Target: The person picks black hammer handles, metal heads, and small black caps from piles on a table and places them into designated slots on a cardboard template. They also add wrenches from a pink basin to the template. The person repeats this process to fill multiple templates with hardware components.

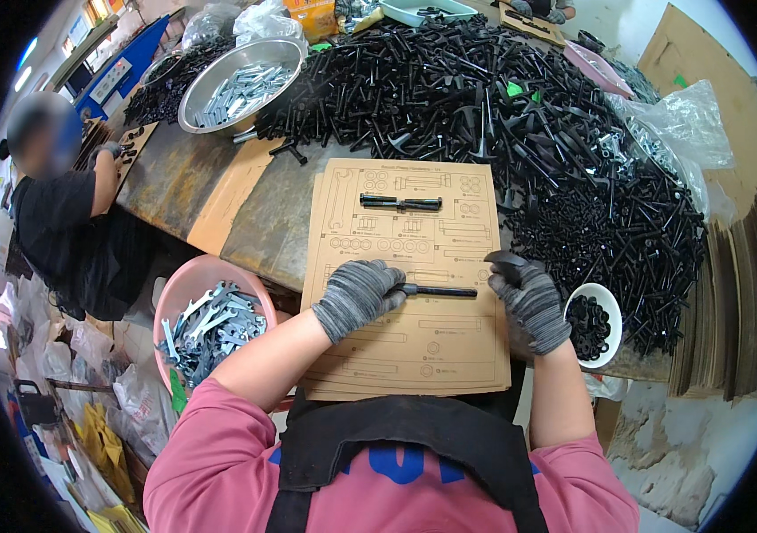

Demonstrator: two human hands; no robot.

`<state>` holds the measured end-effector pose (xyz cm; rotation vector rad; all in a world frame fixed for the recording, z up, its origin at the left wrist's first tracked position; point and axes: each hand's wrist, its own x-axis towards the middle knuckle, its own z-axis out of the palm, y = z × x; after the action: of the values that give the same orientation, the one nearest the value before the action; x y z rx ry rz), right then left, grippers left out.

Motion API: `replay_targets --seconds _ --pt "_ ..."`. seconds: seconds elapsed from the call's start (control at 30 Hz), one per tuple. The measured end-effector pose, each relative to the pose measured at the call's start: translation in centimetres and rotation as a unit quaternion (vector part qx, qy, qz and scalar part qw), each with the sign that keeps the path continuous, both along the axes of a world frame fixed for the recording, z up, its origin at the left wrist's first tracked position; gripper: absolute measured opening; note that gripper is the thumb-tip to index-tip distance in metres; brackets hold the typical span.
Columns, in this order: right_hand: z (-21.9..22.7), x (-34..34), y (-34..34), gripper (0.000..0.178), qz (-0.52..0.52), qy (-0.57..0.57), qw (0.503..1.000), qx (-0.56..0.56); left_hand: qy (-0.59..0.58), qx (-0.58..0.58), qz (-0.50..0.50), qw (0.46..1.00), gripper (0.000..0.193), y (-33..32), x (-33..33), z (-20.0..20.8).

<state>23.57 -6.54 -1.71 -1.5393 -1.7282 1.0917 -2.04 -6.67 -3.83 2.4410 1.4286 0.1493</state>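
My left hand (356,298), in a grey knit glove, is closed at the left end of a black bolt (442,291). The bolt lies level over a printed cardboard sheet (378,342), its shank pointing right. My right hand (534,306), gloved alike, hovers by the sheet's right edge with bent fingers. A dark curved shape shows at its fingertips; whether it is glove or a held part, I cannot make out. Higher on the sheet, several black bolts (400,203) lie side by side. Outlines of bolts, nuts, washers and a wrench are printed on the cardboard.
A large heap of black bolts (414,89) covers the table's far and right parts. Around me stand a white bowl of black nuts or washers (593,324), a pink basin of wrenches (216,329) and a metal basin of silver parts (245,89). A person (67,195) works at left.
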Motion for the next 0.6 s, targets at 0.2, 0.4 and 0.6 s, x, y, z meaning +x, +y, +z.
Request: replay_targets --seconds 0.2,0.4,0.6 --pt "0.0 -4.6 -1.0 0.028 0.178 -0.226 0.942 0.174 -0.275 0.057 -0.04 0.959 0.045 -2.0 0.5 1.8" --pt "-0.1 -6.7 -1.5 0.032 0.259 -0.138 0.944 0.154 -0.407 -0.219 0.086 0.882 0.036 -3.9 -3.5 1.0" --pt "-2.1 -7.2 -3.0 0.027 0.274 -0.155 0.942 0.113 -0.48 -0.288 0.168 0.812 0.061 -6.9 -7.8 0.4"
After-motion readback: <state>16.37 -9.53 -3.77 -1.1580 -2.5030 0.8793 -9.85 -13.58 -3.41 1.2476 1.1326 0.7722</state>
